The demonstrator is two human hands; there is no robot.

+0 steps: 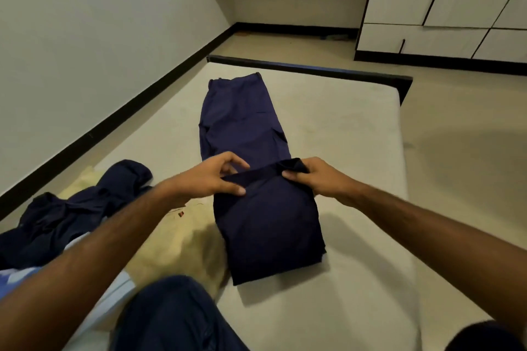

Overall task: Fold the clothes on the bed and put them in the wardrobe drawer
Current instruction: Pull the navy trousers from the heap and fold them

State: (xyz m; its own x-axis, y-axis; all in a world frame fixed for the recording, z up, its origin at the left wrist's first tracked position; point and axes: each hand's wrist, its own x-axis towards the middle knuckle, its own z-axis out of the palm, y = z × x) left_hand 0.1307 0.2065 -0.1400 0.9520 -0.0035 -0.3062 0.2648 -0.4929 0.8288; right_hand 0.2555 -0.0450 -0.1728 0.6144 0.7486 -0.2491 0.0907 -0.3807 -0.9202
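Navy blue trousers (pixel 242 120) lie lengthwise down the middle of the beige mattress (pixel 348 128), waistband at the far end. Their near part is doubled over into a darker folded layer (pixel 268 231). My left hand (pixel 211 179) pinches the left end of that fold's top edge between thumb and fingers. My right hand (pixel 313 177) grips the right end of the same edge, with cloth bunched in its fingers. A white wardrobe with lower drawers (pixel 422 40) stands across the floor at the far right.
Crumpled dark blue clothes (pixel 71 208) lie on a pale yellow garment (pixel 176 242) at the left of the bed, with light blue cloth (pixel 17 273) at the edge. My knee in dark jeans (pixel 171 316) rests at the bottom. A wall runs along the left.
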